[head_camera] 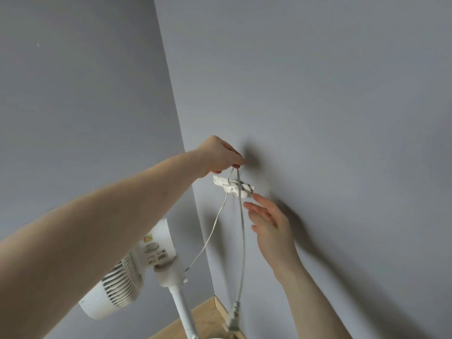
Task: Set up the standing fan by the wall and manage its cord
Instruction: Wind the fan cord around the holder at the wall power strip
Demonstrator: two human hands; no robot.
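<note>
two hands were up at the wall [342,94] just right of frame centre, and the left hand [220,155] pinched a loop of the fan's cord [242,231] right above a white wall hook [238,189] already wrapped in cord. the right hand [271,223] hovered open, fingers straight, just below and right of the hook, touching nothing. from the pinch the cord ran almost straight down, its plug [233,316] dangling near the floor at bottom centre, while a thinner strand curved down-left to the standing fan [137,272] in the lower left. the free hand sat nearer that hanging length, likely next to gather it.
</note>
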